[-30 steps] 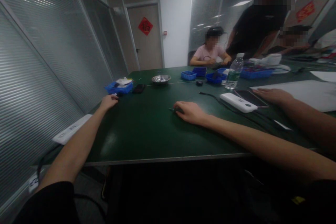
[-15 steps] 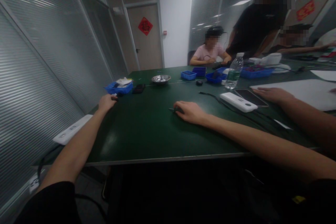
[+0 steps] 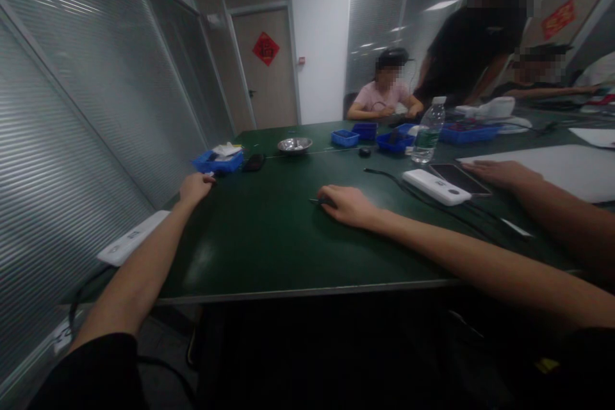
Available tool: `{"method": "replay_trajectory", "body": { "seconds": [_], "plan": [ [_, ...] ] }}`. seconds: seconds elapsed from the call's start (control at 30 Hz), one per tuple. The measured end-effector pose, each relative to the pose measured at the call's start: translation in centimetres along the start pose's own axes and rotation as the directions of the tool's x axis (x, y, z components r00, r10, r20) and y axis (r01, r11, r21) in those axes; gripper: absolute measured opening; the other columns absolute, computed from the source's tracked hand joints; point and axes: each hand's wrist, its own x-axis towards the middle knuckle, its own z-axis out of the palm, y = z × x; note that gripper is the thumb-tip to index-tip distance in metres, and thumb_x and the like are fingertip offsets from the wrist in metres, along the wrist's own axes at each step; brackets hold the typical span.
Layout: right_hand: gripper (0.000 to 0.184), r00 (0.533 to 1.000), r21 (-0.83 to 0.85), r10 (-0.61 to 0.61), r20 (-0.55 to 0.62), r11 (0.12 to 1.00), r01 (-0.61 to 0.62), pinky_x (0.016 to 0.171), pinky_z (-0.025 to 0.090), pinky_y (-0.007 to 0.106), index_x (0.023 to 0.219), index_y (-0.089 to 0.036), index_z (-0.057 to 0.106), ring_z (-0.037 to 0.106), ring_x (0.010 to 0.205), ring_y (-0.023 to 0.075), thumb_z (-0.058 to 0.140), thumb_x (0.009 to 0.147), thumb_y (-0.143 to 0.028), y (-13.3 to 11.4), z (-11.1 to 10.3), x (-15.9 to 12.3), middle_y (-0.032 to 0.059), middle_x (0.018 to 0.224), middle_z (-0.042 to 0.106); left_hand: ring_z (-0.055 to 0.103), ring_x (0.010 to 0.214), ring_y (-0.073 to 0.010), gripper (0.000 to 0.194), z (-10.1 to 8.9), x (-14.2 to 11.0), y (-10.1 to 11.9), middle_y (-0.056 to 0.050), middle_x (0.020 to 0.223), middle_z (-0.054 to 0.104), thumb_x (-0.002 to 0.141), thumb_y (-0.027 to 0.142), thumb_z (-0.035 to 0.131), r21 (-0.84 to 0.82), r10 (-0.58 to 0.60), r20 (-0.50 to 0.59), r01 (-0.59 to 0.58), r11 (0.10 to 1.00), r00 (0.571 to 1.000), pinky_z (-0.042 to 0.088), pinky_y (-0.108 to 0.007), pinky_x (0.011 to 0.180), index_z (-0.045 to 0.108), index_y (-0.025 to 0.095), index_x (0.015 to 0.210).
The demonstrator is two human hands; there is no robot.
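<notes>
On the table (image 3: 259, 250), a basket (image 3: 227, 164) is placed beyond the left hand (image 3: 195, 188). A bowl (image 3: 295, 150) is set between the basket and a tray (image 3: 344, 142). Right of the right hand (image 3: 346, 205), a power bank (image 3: 431, 186) is laid before a bottle (image 3: 427, 136) and beside a phone (image 3: 462, 179).

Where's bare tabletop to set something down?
Free: the green table between the left hand and right hand, from the metal bowl to the near edge. Crowded: right side, with white power bank, phone, cable, bottle.
</notes>
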Motion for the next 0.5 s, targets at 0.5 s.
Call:
{"method": "replay_trajectory", "body": {
  "seconds": [0.5],
  "plan": [
    [0.026, 1.000, 0.007, 0.004, 0.012, 1.000, -0.004, 0.074, 0.046, 0.031, 0.122, -0.022, 0.059, 0.067, 0.093, 0.0228, 0.059, 0.098, -0.031, -0.3, -0.3, -0.1, 0.0088, 0.118, 0.070, 0.071, 0.071, -0.0214, 0.038, 0.5, 1.3, -1.3, -0.011, 0.097, 0.079, 0.078, 0.028, 0.082, -0.323, -0.207, 0.159, 0.249, 0.913, 0.965, 0.058, -0.030, 0.066, 0.080, 0.015, 0.113]
  ]
}}
